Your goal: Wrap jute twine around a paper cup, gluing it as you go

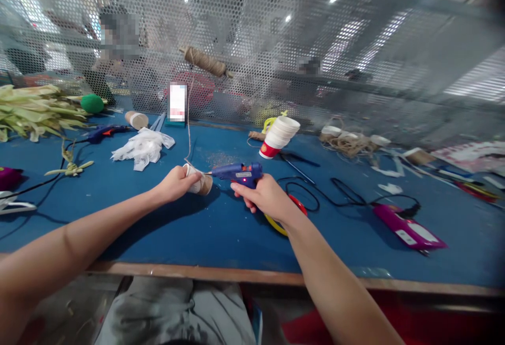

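My left hand [175, 183] is closed around a small paper cup [204, 184] that lies on its side just above the table. Brown twine [188, 119] runs down to the cup from a spool [205, 62] mounted on the mesh screen. In my right hand [269, 196] is a blue hot glue gun [239, 171], its nozzle pointing left and meeting the cup's rim area. A small red light glows on the gun's body. Whether glue is coming out is too small to make out.
Stacked paper cups [281, 135] lean behind the glue gun. Scissors with red and yellow handles [296, 205] lie by my right wrist. A purple power strip [408, 227] is at right, its black cable looping across. White cloth [142, 148], a phone [177, 102] and corn husks [37, 109] are at left.
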`<state>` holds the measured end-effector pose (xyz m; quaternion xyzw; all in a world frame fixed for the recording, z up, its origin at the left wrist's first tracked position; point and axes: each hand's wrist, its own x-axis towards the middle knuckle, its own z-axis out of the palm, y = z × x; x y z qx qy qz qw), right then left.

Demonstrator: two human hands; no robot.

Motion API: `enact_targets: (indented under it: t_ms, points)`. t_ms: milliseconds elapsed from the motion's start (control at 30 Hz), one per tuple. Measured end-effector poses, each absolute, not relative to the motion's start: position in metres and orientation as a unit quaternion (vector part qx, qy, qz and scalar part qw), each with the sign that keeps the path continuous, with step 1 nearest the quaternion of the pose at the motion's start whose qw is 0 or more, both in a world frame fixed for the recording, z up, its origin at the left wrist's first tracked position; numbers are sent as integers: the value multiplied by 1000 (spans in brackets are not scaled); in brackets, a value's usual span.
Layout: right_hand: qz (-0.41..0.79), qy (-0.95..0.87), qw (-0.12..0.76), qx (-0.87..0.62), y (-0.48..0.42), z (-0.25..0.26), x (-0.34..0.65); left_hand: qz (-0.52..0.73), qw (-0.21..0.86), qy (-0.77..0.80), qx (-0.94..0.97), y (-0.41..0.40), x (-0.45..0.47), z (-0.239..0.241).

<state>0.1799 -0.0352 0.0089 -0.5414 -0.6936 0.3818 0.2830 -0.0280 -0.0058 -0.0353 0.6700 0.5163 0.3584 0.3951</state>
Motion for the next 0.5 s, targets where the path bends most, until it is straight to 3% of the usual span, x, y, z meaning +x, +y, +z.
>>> enact_targets:
  t_ms: [500]
  points:
    - [303,-725,245,-568,-42,14,175,341,384,526,678,-4,-28,-34]
